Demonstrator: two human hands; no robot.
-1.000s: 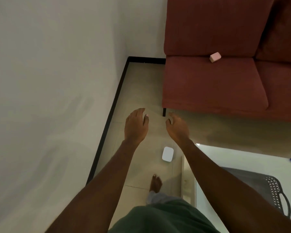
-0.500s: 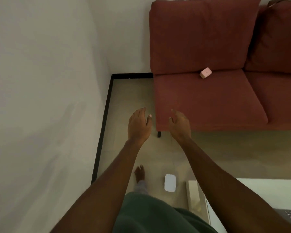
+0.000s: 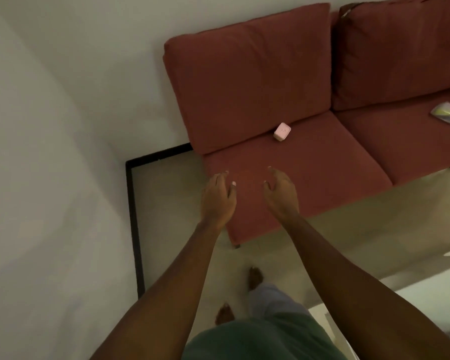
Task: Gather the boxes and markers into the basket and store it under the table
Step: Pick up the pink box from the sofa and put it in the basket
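A small pink box (image 3: 282, 132) lies on the left seat cushion of a red sofa (image 3: 322, 162), close to the backrest. My left hand (image 3: 218, 198) and my right hand (image 3: 281, 193) are stretched out side by side over the front part of that cushion, short of the box. Both hold nothing, their fingers loosely bent. A clear packet with something yellow inside (image 3: 446, 112) rests on the right seat cushion. The basket and the markers are out of sight.
A white wall (image 3: 50, 152) closes off the left side, with a black skirting (image 3: 135, 224) along the tiled floor (image 3: 166, 203). My bare feet stand on the floor before the sofa. A pale table corner (image 3: 426, 294) shows at the lower right.
I have stepped toward the sofa and the view has swung up and right. Both hands now hover over the seat cushion. The white box on the floor and the basket have left the view.
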